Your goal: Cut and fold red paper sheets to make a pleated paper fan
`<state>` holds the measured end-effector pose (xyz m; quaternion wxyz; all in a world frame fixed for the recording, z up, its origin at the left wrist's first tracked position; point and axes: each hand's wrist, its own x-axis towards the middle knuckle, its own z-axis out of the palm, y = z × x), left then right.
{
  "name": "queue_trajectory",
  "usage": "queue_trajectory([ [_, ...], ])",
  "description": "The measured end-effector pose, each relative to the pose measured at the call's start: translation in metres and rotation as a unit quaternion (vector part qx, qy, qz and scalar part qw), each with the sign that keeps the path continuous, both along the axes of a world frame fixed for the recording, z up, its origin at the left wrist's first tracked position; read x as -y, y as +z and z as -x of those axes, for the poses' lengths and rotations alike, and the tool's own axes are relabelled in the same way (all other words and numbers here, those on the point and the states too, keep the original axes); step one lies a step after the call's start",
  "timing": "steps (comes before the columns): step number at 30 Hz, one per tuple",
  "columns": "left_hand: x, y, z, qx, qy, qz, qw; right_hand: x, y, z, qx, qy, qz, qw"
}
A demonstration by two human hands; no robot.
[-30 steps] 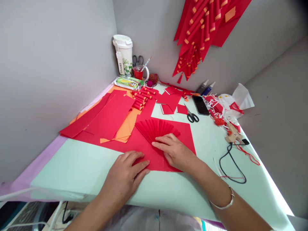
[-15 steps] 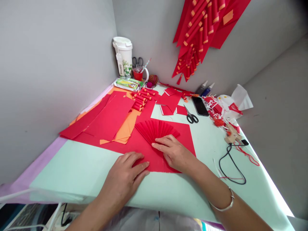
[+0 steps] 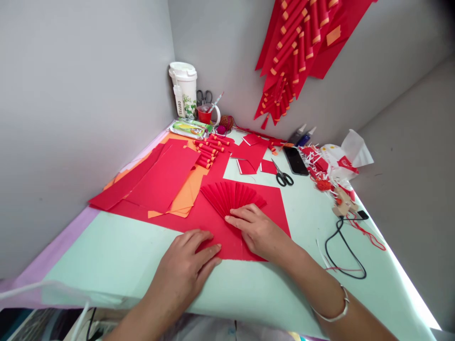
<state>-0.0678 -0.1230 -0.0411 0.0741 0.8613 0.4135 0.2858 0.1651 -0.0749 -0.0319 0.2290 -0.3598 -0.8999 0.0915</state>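
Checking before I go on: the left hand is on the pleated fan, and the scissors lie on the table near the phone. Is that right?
Not quite: the right hand is on the pleated fan, as the head view shows. The scissors do lie on the table near the phone.

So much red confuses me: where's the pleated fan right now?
In the head view, the pleated fan lies near the centre, on a red sheet, the right hand resting on it.
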Motion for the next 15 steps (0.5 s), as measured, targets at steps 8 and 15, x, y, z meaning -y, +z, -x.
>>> queue_trajectory([
  [8,0.001,-0.0004,0.0001,0.0,0.005,0.005,1.0,0.0012,-0.0015,0.0,0.016,-0.001,-0.007,1.0],
  [15,0.001,-0.0005,-0.0003,-0.004,0.008,0.001,1.0,0.0038,-0.0006,0.0031,0.019,-0.001,-0.017,1.0],
])
